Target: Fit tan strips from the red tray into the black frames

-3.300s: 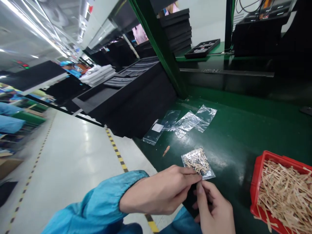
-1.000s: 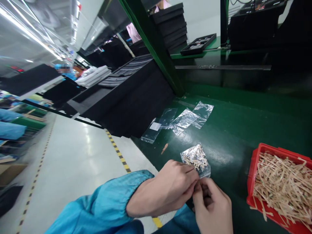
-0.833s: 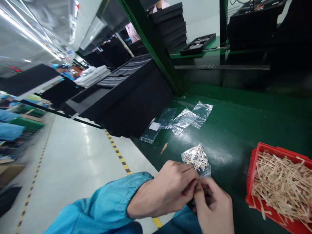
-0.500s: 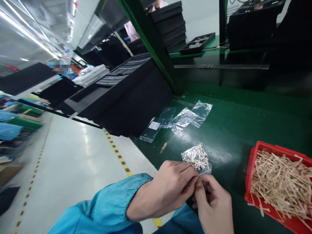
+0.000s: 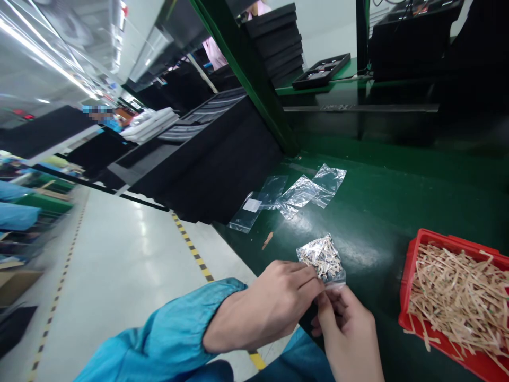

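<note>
Nearest us, our left hand (image 5: 270, 305) and right hand (image 5: 350, 334) meet fingertip to fingertip, both pinching the near edge of a small clear bag of tan strips (image 5: 322, 259) lying on the green bench (image 5: 382, 212). Right of that bag sits a red bin (image 5: 409, 297) of strips; beyond the bag lie empty clear bags (image 5: 302, 192).

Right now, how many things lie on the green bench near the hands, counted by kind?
Filled clear bag, pinched by the left hand and the right hand: 1
Empty clear bags, overlapping: about 3
Red bin of tan strips: 1
Loose tan strip: 1
Total: about 6
</note>
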Demonstrator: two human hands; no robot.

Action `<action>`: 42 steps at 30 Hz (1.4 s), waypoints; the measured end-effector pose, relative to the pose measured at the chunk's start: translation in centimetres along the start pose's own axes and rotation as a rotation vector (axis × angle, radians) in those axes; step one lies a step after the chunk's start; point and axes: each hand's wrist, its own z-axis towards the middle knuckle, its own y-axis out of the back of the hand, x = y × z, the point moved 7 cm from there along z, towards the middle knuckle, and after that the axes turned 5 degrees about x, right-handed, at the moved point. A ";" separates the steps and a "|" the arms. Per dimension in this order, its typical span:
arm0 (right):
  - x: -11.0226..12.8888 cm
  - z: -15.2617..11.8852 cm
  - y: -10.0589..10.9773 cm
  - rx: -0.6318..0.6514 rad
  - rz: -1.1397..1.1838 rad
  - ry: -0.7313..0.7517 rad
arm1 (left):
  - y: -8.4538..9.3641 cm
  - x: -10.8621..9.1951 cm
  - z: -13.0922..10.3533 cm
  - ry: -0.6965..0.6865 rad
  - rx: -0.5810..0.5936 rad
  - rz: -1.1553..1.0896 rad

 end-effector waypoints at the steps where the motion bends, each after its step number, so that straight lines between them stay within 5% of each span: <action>1: 0.1 0.0 0.0 -0.001 -0.004 -0.001 | -0.1 -0.1 0.0 -0.016 -0.006 0.003; 9: 0.5 -0.1 0.3 -0.032 -0.036 0.013 | -0.1 -0.2 0.0 -0.040 -0.056 -0.038; 26: 1.4 -0.1 0.4 -0.009 -0.047 0.014 | 0.2 1.5 -0.6 0.211 -0.149 -0.282; 42: 0.0 0.0 0.3 0.038 -0.036 -0.020 | 0.4 0.8 -0.2 0.061 -0.092 -0.146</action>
